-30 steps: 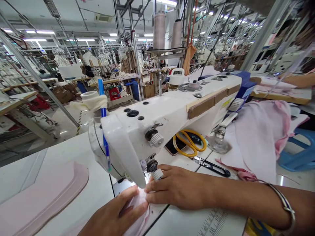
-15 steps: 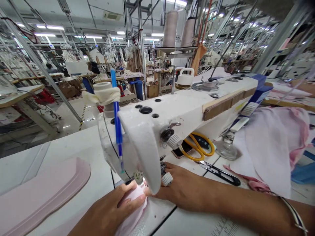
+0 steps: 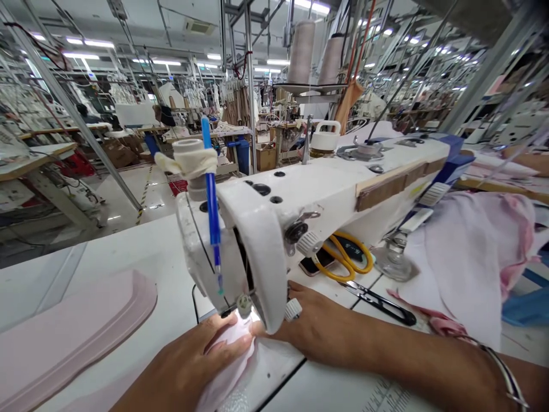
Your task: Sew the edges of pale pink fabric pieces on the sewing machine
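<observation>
A white sewing machine (image 3: 300,194) stands on the white table (image 3: 128,252), with a blue pen (image 3: 211,200) strapped to its head. Under the needle lies a piece of pale pink fabric (image 3: 234,366). My left hand (image 3: 193,366) presses flat on this fabric at the near side. My right hand (image 3: 321,326) rests on the fabric just right of the needle, its fingertips hidden behind the machine head. A silver bangle (image 3: 506,372) circles my right wrist.
Yellow-handled scissors (image 3: 343,257), black thread snips (image 3: 381,300) and a phone (image 3: 315,264) lie behind my right hand. A heap of pink and white cloth (image 3: 472,252) fills the right. A pink curved piece (image 3: 72,332) lies at left. Two thread cones (image 3: 317,57) stand above.
The view has shifted left, so the machine head sits further right and now hides my right fingertips. Both hands stay pressed on the pink fabric at the needle.
</observation>
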